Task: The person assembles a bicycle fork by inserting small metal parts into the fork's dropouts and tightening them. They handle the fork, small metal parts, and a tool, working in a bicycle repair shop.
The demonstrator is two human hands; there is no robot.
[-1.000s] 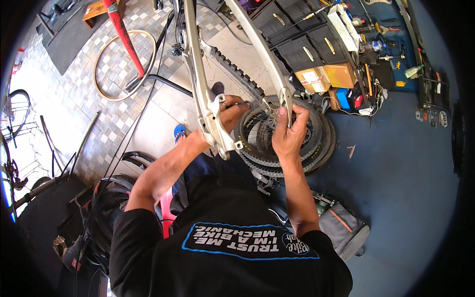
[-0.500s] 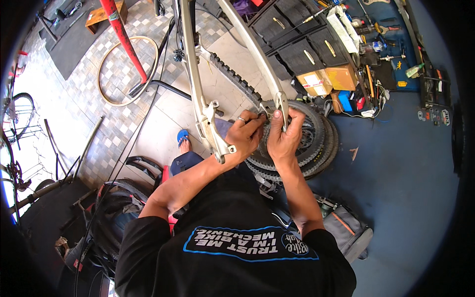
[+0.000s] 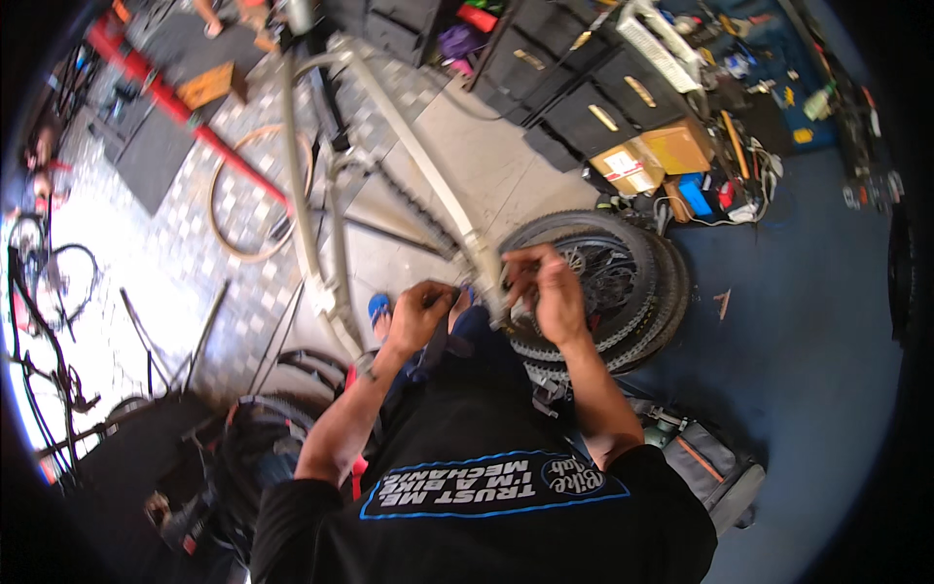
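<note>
A pale metal bicycle frame hangs in front of me with its rear end toward me. Ridged black guard runs along its right lower stay. My left hand is closed between the two rear ends, fingertips pinched together; a small dark thing may be at them, too blurred to name. Just right of the frame's right rear end, my right hand is raised, its fingers bent and apart, with nothing visible in them. Blur softens both hands.
Below my right hand lies a stack of wheels with knobby tyres. Black drawers and cardboard boxes stand at the far right. A red post slants at left near a bare rim. A grey bag sits by my right elbow.
Both hands have come off the right rear end of the frame and moved apart, the left hand leftward. The view has shifted, and the frame appears farther left and tilted.
</note>
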